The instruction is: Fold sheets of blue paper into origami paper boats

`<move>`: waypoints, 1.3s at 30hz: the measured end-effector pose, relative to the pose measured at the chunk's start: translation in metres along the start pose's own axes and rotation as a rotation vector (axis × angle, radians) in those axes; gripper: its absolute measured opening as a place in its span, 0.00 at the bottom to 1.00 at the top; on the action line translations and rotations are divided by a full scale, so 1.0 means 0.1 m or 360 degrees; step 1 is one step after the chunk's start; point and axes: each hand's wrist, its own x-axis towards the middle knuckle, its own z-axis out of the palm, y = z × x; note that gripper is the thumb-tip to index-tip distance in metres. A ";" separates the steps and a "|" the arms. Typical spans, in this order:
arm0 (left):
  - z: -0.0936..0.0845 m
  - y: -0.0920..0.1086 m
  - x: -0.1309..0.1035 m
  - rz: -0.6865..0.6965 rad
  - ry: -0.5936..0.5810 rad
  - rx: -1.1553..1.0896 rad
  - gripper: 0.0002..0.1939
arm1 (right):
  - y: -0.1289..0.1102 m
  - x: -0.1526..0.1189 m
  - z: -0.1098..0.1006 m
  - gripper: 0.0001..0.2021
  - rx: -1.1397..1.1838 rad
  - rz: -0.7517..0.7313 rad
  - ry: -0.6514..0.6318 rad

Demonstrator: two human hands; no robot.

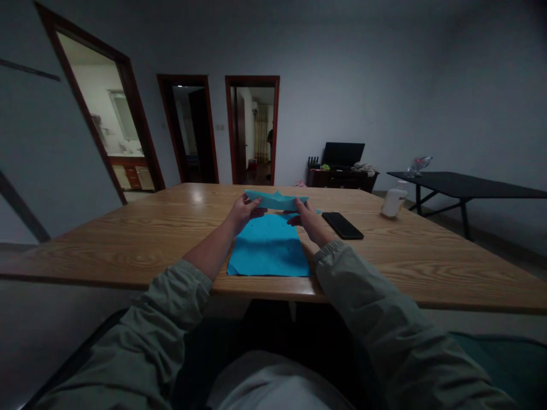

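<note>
A folded light-blue paper boat point(277, 200) is held above the table, with a small peak rising at its middle. My left hand point(245, 212) pinches its left end between thumb and fingers. At the right end, my right hand point(308, 219) grips it the same way. Beneath both hands a blue sheet point(270, 247) lies flat on the wooden table, close to the near edge, its lower left corner slightly creased. A bit of light-blue paper shows behind my right fingers, partly hidden.
A black phone point(342, 225) lies to the right of my right hand on the wooden table point(171, 228). Farther right stands a white bottle point(394, 200). Beyond are a black table point(470, 185), a cabinet with a screen point(343, 155), and doorways. A person point(270, 136) is partly visible in one doorway.
</note>
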 end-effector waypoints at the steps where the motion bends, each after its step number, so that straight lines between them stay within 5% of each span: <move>1: 0.00 0.00 0.00 -0.0017 -0.0033 0.0007 0.22 | 0.00 -0.01 0.01 0.22 -0.0002 -0.0001 0.0010; 13: 0.08 0.05 -0.11 -0.0262 -0.0304 0.0412 0.26 | 0.07 0.02 0.05 0.27 -0.0151 -0.0171 -0.0118; 31: 0.09 0.00 -0.12 -0.0068 -0.0354 0.0546 0.24 | 0.07 0.00 0.00 0.24 -0.0264 -0.0042 -0.0388; 37: 0.08 -0.12 -0.02 -0.0109 -0.0120 0.0550 0.20 | 0.11 -0.05 0.10 0.26 -0.0853 -0.0590 -0.0108; 39: 0.08 -0.14 0.00 -0.0088 -0.0013 0.0568 0.17 | 0.13 -0.09 0.14 0.29 -0.1079 -0.0783 -0.0166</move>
